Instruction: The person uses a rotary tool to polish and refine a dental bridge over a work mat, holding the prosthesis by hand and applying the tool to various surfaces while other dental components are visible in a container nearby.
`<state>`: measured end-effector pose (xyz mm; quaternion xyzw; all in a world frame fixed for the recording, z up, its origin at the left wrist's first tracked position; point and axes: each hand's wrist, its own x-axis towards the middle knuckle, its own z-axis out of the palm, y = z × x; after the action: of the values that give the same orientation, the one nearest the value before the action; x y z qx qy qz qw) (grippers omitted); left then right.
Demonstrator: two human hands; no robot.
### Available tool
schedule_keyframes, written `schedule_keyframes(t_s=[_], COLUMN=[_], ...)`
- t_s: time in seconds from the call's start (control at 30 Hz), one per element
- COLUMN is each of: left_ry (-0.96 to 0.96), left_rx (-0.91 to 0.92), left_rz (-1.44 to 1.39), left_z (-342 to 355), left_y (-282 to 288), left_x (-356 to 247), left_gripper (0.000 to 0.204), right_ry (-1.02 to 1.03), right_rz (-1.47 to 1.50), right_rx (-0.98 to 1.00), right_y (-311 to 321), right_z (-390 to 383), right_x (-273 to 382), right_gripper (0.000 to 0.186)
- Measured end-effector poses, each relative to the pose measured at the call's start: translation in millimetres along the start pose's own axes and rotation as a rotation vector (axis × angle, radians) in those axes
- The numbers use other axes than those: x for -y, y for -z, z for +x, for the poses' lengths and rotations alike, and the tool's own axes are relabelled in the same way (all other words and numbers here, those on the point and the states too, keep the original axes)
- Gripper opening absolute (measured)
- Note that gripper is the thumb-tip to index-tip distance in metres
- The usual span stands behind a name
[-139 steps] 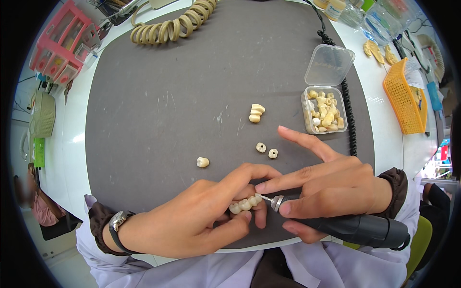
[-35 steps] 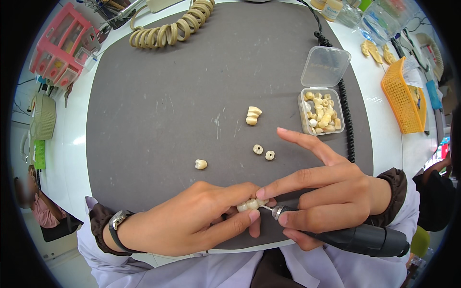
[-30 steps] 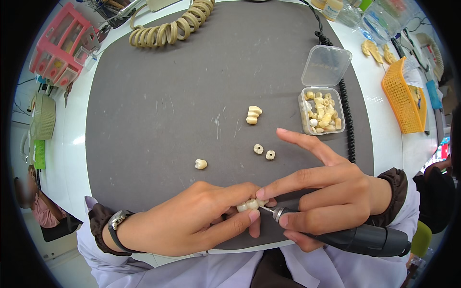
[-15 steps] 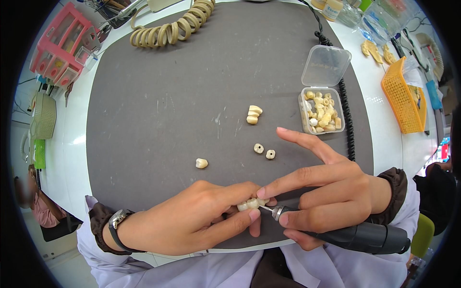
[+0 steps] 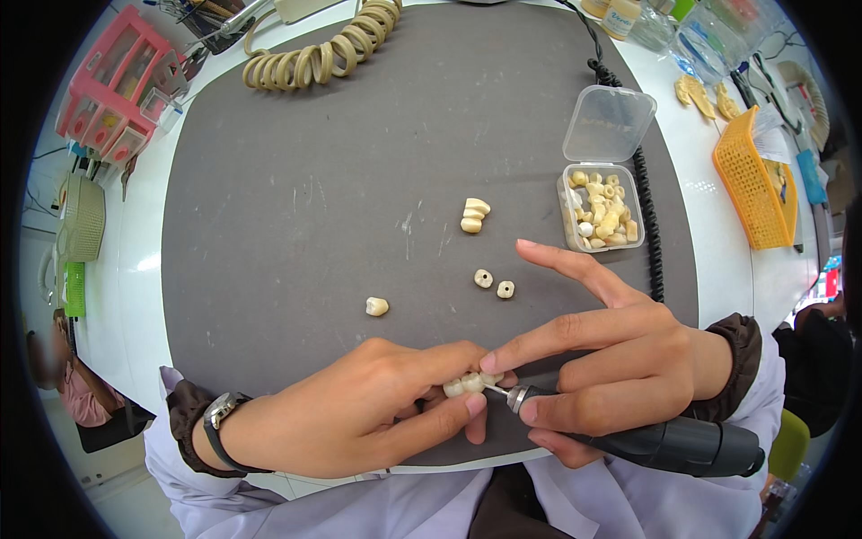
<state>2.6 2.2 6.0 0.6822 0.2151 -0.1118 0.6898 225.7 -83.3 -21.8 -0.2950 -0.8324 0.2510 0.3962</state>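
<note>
My left hand [image 5: 368,409] is closed on a translucent cream row of joined tooth crowns [image 5: 465,383], partly hidden by my fingers. My right hand [image 5: 611,377] grips a black rotary handpiece [image 5: 673,446], whose thin metal tip is at the crowns; one finger rests by the crowns and another is raised. Beyond my hands lie a single crown [image 5: 377,306], two small pieces with holes [image 5: 493,283] and a ridged cream block [image 5: 474,216]. A clear open box [image 5: 600,205] of tooth pieces sits at the mat's right.
Grey mat [image 5: 287,180] on white worktop. A beige coiled hose [image 5: 319,63] lies at the back, a black coiled cord [image 5: 654,269] at right, pink drawers [image 5: 112,90] left, yellow basket [image 5: 754,184] right. A seated person [image 5: 85,386] is at far left.
Since the oldest frame, my left fingers have shifted round the crowns, covering more of them, and my right fingers have moved slightly. Over the last second both hands look nearly still.
</note>
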Motion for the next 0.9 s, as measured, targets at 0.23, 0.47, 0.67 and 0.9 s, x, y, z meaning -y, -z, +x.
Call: schedule_keyframes(t_s=[0.23, 0.47, 0.67, 0.9], left_ry=[-0.041, -0.064, -0.072, -0.040], left_rx=[-0.015, 0.004, -0.001, 0.020], left_rz=[0.001, 0.027, 0.013, 0.033], left_z=[0.0, -0.1, 0.0, 0.0], left_y=[-1.2, 1.1, 0.6, 1.9], left_x=[5.0, 8.1, 7.5, 8.8], left_gripper=[0.016, 0.026, 0.026, 0.026], right_ry=[0.015, 0.007, 0.010, 0.004], right_rz=[-0.013, -0.007, -0.010, -0.005], right_rx=[0.017, 0.022, 0.007, 0.006], right_y=[-0.2, 0.0, -1.0, -1.2], right_z=[-0.8, -0.2, -0.3, -1.0], right_x=[-1.9, -1.4, -1.5, -1.6], right_gripper=[0.011, 0.012, 0.010, 0.009])
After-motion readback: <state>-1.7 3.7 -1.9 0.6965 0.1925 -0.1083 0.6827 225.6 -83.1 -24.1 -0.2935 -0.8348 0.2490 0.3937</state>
